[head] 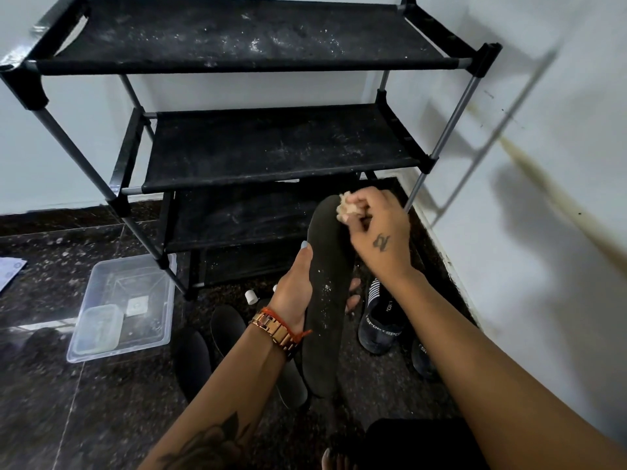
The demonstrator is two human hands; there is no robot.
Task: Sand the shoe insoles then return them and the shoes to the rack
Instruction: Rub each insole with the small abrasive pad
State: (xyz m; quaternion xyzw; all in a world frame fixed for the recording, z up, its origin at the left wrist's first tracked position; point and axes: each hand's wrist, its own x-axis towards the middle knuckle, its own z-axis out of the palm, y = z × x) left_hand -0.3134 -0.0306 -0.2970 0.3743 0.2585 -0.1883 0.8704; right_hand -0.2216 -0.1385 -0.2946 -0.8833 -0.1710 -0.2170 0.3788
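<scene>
Bare forearms reach into view without sleeves, the left wrist carrying a rose-gold link watch beside a thin orange-red string bracelet. A dark floral tattoo covers the left forearm, a small dark tattoo marks the back of the right hand, and the left hand shows a pale blue painted thumbnail.

Dark speckled floor carries the rack, a clear tub, shoes and apparently insoles.

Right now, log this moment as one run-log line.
step: sanding | left hand: holds insole | right hand: rubs sandpaper at toe | rack: no shoes
</scene>
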